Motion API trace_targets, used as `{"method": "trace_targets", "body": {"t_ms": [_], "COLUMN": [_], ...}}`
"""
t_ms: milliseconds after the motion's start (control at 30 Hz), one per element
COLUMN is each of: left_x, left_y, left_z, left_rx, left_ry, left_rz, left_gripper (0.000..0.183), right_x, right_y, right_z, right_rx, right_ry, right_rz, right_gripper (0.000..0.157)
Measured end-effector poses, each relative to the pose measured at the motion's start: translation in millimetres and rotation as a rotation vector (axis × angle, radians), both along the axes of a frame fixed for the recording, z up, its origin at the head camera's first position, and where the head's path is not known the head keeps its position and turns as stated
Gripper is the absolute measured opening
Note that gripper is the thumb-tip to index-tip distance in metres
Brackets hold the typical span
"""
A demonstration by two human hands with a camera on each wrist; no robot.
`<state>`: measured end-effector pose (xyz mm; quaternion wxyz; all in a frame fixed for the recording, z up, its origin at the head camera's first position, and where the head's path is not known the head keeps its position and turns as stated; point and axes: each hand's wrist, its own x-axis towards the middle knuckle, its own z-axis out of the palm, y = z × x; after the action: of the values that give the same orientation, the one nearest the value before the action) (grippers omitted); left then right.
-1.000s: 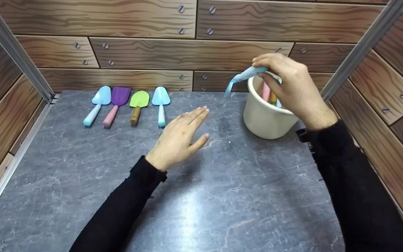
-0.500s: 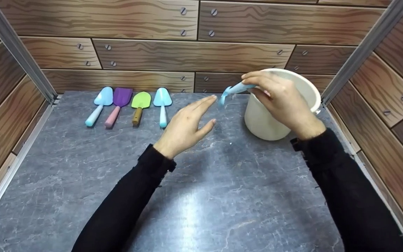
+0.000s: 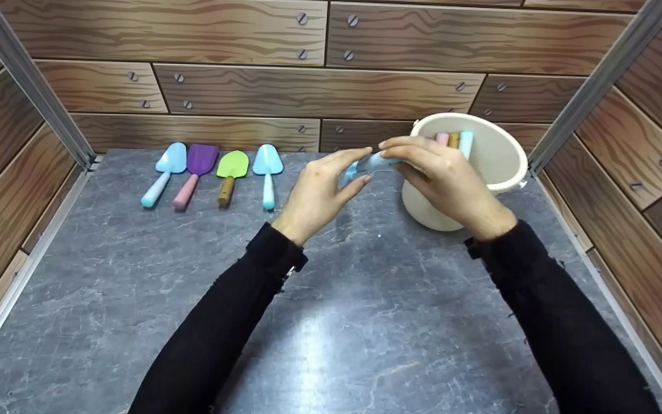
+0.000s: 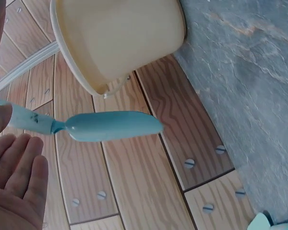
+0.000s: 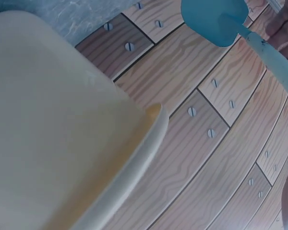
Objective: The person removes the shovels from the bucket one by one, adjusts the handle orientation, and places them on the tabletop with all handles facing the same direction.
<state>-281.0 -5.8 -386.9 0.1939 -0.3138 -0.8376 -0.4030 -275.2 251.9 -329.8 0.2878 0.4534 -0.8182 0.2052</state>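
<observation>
My right hand point(image 3: 449, 178) pinches a light blue toy shovel point(image 3: 384, 163) by its handle, left of the cream bucket point(image 3: 430, 204). My left hand point(image 3: 322, 192) hovers near the shovel's blade, fingers extended and thumb apart; in the head view it partly hides the blade. In the left wrist view the whole blue blade point(image 4: 113, 126) is uncovered and no finger touches it. Handles stick up inside the bucket: a pink handle point(image 3: 442, 138), a brown handle point(image 3: 453, 140) and a light blue handle point(image 3: 465, 144).
Along the back of the grey marbled tabletop point(image 3: 135, 299) lie several toy shovels in a row: a blue shovel point(image 3: 171, 160), a purple shovel point(image 3: 201, 158), a green shovel point(image 3: 232, 165) and another blue shovel point(image 3: 268, 160). Wood-patterned walls point(image 3: 239, 86) enclose the table.
My right hand has brought the blue shovel from above the bucket down and to the left. My left hand has moved right and slightly up towards its blade. The row of shovels stays put.
</observation>
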Motion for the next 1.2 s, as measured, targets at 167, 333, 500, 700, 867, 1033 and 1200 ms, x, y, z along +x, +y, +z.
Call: {"method": "trace_targets", "body": {"t_ms": [167, 333, 500, 700, 867, 1033, 1200], "left_x": [-1.7, -5.7, -13.9, -20.5, -23.9, -28.8, -37.0], "left_y": [3.8, 4.4, 1.5, -3.1, -6.5, -12.1, -18.4], "left_z": [-2.2, -6.7, -13.3, -17.7, -17.5, -18.4, -21.5], "left_rx": [0.039, 0.082, 0.095, 0.039, -0.029, -0.047, -0.048], "left_ry": [0.035, 0.033, 0.013, 0.036, 0.057, 0.050, 0.047], "left_rz": [-0.013, -0.038, -0.102, -0.125, -0.091, -0.073, -0.034], "left_gripper": [0.045, 0.040, 0.039, 0.036, 0.035, 0.034, 0.032], "right_x": [-0.3, -0.3, -1.1, -2.2, -0.9, 0.5, 1.2], "right_y": [-4.4, -8.6, -11.6, -15.3, -16.3, -14.8, -13.9], "right_z": [-8.3, -13.5, -18.3, -23.7, -25.7, -28.5, -34.6], "right_rx": [0.001, -0.004, 0.007, 0.012, 0.006, 0.019, 0.026], "right_ry": [-0.006, 0.008, 0.026, 0.009, -0.019, -0.056, -0.078], "right_rz": [0.043, 0.054, 0.049, 0.045, 0.041, 0.017, -0.012], "right_gripper": [0.027, 0.029, 0.030, 0.028, 0.033, 0.047, 0.052]}}
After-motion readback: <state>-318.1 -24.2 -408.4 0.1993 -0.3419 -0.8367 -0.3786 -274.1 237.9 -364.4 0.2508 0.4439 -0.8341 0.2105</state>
